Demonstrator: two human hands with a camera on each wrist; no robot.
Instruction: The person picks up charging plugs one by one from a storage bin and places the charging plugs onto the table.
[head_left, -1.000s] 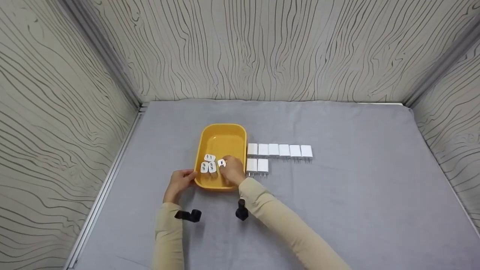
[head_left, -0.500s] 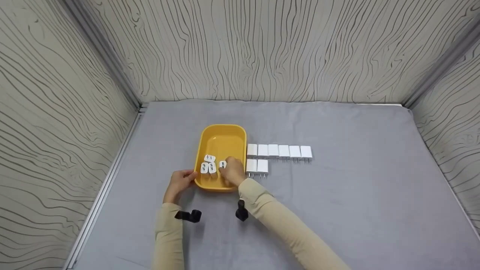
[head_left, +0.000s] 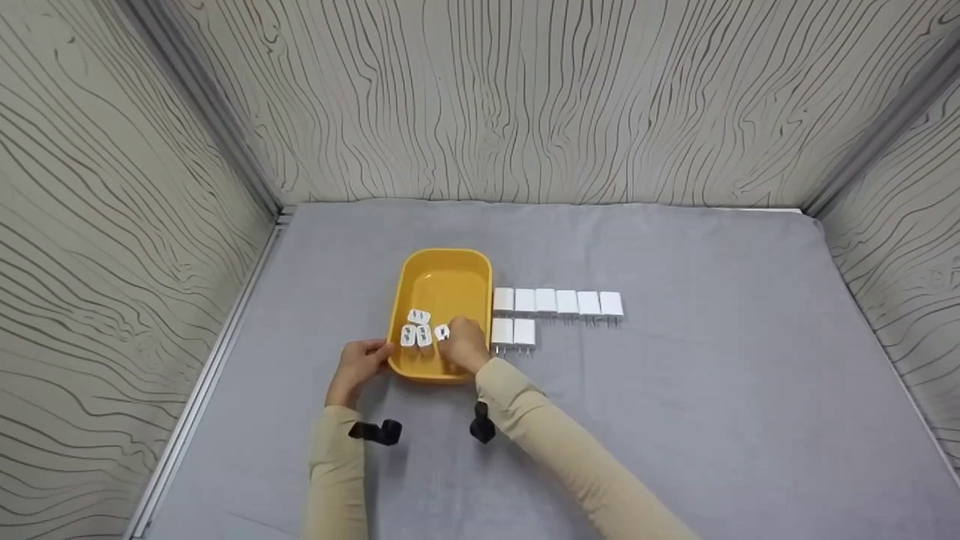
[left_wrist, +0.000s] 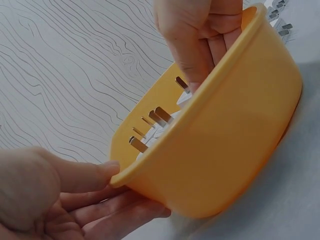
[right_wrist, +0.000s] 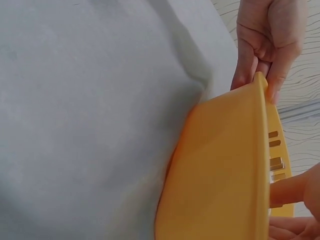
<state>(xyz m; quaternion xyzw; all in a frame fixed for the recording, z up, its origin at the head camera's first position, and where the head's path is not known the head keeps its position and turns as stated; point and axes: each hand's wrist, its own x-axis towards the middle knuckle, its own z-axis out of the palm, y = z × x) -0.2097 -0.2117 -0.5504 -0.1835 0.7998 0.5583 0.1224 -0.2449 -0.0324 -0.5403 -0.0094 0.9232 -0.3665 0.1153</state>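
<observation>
My left hand [head_left: 360, 366] pinches the near left corner rim of a yellow plastic tray [head_left: 454, 259], thumb over the rim and fingers against the outer wall in the left wrist view. Inside the tray, my right hand [head_left: 466, 343] holds a white plug charger [head_left: 442, 332] between its fingers, partly covered by them. To its left, several white plug chargers [head_left: 408, 335] stand close together with metal prongs up. From the left wrist, the right hand [left_wrist: 200, 35] reaches over the rim, and prongs [left_wrist: 162, 116] show above it.
Right of the tray, white chargers lie in two rows on the grey cloth, a longer far row [head_left: 556, 301] and a near pair [head_left: 514, 331], prongs facing me. Black wrist-camera mounts [head_left: 483, 424] stick out from both sleeves. Wood-grain panels [head_left: 480, 97] surround the table.
The charger in my right fingers turns: its end face shows a different side across the frames, at nearly the same spot. My left hand keeps its grip on the rim.
</observation>
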